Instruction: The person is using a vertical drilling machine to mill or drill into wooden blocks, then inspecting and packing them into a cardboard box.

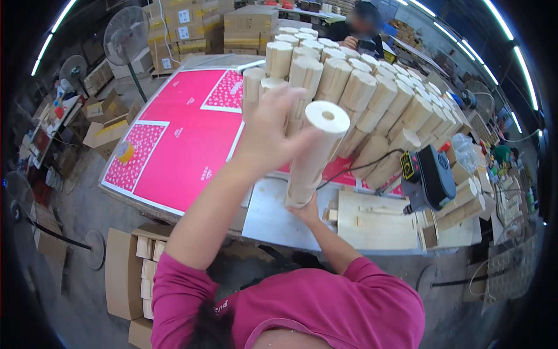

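Observation:
A pale wooden cylinder (311, 154) with a round hole in its top end stands tilted over the front of the table. Around its lower end, my right hand (308, 212) is closed, with some fingers hidden behind the wood. My left hand (270, 128) is raised by the cylinder's upper part, fingers spread and blurred. Its thumb overlaps the cylinder's side; whether it touches I cannot tell. Behind both hands, several similar wooden cylinders (357, 90) stand in stacked rows.
A black cordless drill (430, 177) is at the right, above a wooden board (372, 218). Pink printed sheeting (174, 145) covers the table's left, with a tape roll (124, 152) on it. An open carton (124, 273) of wooden pieces is below left. Another person (363, 29) sits beyond the stacks.

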A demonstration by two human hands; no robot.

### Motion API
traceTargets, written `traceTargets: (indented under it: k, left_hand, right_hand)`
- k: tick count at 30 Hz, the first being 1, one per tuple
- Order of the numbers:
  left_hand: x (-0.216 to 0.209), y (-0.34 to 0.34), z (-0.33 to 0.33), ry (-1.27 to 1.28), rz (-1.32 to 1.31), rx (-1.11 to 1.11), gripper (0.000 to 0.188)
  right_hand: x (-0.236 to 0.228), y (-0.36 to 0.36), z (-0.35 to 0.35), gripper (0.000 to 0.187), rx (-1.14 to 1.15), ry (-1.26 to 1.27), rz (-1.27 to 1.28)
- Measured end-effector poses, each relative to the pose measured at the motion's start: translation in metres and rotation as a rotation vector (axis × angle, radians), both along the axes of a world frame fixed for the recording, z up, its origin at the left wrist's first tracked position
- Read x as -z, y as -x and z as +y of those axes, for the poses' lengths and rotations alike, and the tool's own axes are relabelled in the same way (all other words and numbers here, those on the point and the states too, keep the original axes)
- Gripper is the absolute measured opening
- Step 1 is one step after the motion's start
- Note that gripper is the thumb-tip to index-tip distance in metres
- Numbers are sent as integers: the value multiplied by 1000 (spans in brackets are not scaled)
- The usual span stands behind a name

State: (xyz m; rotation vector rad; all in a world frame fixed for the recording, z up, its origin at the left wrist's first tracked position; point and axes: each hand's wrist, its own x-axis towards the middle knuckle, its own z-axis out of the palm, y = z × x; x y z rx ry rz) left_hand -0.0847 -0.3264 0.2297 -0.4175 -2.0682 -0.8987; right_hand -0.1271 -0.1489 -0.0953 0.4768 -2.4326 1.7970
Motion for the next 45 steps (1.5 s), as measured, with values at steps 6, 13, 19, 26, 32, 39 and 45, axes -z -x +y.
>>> traceTargets:
  k: [6, 13, 19, 26, 32, 39, 45]
  left_hand:
    - [9, 35, 43, 178, -184, -52, 58]
    - [-3, -32, -12, 26, -78, -328, 53]
    - [-3, -237, -116, 71, -27, -842, 61]
    - [122, -451, -128, -281, 36, -1486, 63]
    - [283, -524, -113, -834, 120, -1652, 64]
    - [415, -547, -126, -1314, 86, -1702, 67]
    - [410, -596, -152, -1479, -564, -1603, 53]
  right_hand:
    - [13, 6, -6, 91, -16, 7, 19]
    - [-32, 6, -56, 88, -374, 52, 121]
    - [-65, -45, -203, 78, -951, -32, 210]
    - [-59, -175, -360, 69, -1385, -164, 758]
    - [21, -226, -441, 72, -1702, -329, 951]
    - [82, -257, -481, 74, -1822, -760, 1043]
    - [90, -282, -501, 74, -1865, -1266, 1222]
